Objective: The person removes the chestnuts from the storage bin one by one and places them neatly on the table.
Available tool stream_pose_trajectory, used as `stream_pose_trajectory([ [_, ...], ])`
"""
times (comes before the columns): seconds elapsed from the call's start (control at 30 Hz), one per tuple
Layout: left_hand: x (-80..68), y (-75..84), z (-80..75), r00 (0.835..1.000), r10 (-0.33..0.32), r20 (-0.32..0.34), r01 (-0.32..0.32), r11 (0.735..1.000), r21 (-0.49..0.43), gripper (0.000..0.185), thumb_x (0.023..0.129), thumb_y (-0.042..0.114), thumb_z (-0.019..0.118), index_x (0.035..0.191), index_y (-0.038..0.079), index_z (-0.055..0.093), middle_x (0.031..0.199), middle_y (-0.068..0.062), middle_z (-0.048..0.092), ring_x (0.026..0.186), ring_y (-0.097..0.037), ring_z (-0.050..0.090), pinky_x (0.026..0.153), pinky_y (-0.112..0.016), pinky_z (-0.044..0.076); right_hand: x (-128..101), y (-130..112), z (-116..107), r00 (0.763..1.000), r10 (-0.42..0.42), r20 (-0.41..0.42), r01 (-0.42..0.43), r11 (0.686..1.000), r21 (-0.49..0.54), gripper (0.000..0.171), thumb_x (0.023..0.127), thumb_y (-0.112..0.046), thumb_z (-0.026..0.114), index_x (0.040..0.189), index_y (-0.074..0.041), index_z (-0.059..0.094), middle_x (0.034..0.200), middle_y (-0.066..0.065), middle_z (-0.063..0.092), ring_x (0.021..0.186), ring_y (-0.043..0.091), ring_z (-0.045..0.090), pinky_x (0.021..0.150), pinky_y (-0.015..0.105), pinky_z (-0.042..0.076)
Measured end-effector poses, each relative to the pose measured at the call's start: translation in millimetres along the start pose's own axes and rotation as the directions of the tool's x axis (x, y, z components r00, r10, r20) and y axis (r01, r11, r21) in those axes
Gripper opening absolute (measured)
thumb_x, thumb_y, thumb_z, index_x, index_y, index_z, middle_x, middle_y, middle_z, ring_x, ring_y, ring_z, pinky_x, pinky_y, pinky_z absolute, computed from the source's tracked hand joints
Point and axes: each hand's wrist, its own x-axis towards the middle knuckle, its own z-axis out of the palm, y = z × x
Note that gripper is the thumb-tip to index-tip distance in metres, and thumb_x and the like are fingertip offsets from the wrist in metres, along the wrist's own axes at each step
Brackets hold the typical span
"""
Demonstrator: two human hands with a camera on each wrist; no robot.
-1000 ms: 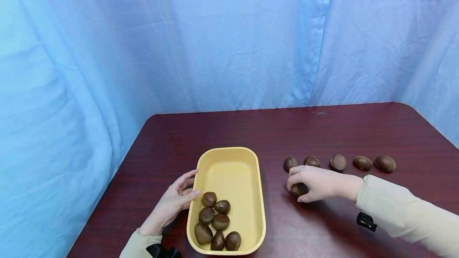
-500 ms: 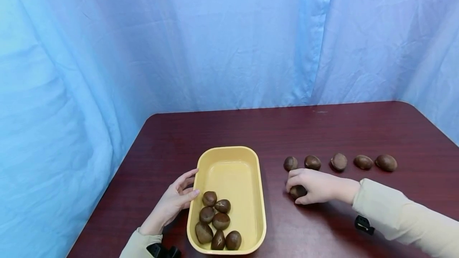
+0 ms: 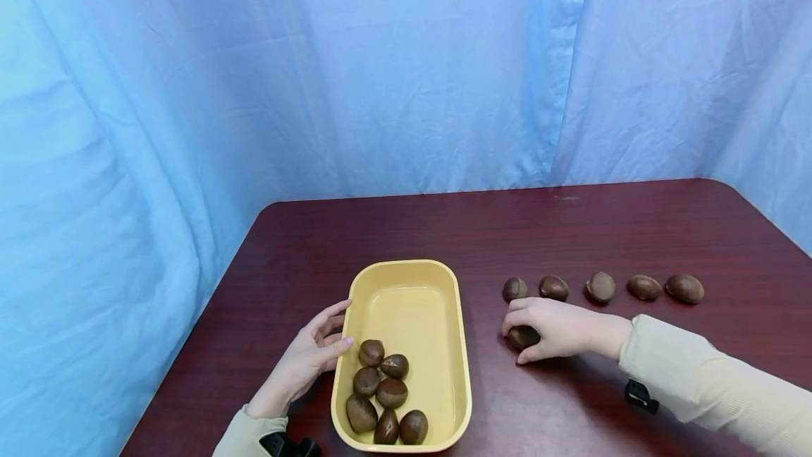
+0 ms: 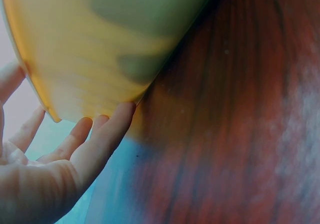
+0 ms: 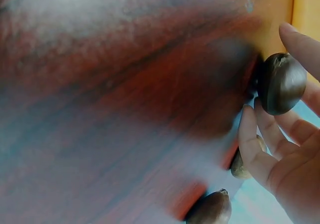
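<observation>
A yellow tray lies on the dark red table, with several brown chestnuts piled at its near end. My left hand rests against the tray's left rim, fingers straight; the left wrist view shows its fingertips touching the tray wall. Right of the tray, my right hand pinches one chestnut low over the table. In the right wrist view that chestnut sits between my thumb and fingers.
A row of several chestnuts lies on the table just beyond my right hand, running to the right. Blue curtains close off the back and sides. The table's left edge runs near my left hand.
My right hand has slid slightly left toward the tray with the chestnut in its fingers. The left hand and tray have stayed put.
</observation>
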Motion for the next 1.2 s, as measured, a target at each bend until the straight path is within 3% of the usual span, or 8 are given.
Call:
stream_pose_trajectory([
  [0.37,0.3,-0.9,0.0,1.000,0.004,0.005,-0.004,1.000,-0.011,0.068,0.093,0.005,0.058,0.150,0.005,0.021,0.142,-0.029,0.031,0.102,-0.010,0.063,0.078,-0.033,0.055,1.6,-3.2,-11.2,0.996,0.077,0.052,-0.076,0.997,-0.030,0.032,0.076,-0.031,0.079,0.101,-0.018,0.063,0.098,-0.007,0.055,0.089,0.007,0.054,0.075,0.028,0.049],
  [0.9,0.7,0.2,1.1,1.000,0.007,0.008,-0.007,1.000,-0.015,0.068,0.093,0.005,0.058,0.150,0.005,0.020,0.142,-0.029,0.031,0.102,-0.010,0.063,0.078,-0.032,0.055,15.0,-9.2,-25.7,0.999,0.046,-0.022,-0.047,0.997,-0.067,0.033,0.072,-0.024,0.081,0.100,-0.015,0.065,0.095,-0.005,0.056,0.083,0.010,0.054,0.072,0.027,0.049],
  [1.07,0.8,-0.2,0.6,1.000,0.009,0.012,-0.009,1.000,-0.022,0.070,0.092,0.007,0.059,0.150,0.005,0.020,0.142,-0.028,0.031,0.102,-0.010,0.063,0.078,-0.031,0.055,27.1,-12.8,-30.7,0.998,0.036,-0.042,-0.037,0.998,-0.042,0.033,0.074,-0.020,0.080,0.101,-0.012,0.065,0.095,-0.002,0.057,0.077,0.012,0.052,0.070,0.025,0.046],
  [1.2,0.5,-0.7,0.0,1.000,0.008,0.009,-0.007,1.000,-0.022,0.070,0.092,0.008,0.060,0.150,0.005,0.020,0.142,-0.028,0.031,0.101,-0.009,0.063,0.077,-0.031,0.056,44.8,-20.1,-37.8,0.997,0.043,-0.067,-0.045,0.999,-0.029,0.032,0.076,-0.021,0.079,0.104,-0.012,0.066,0.097,0.000,0.059,0.082,0.013,0.055,0.075,0.028,0.048],
])
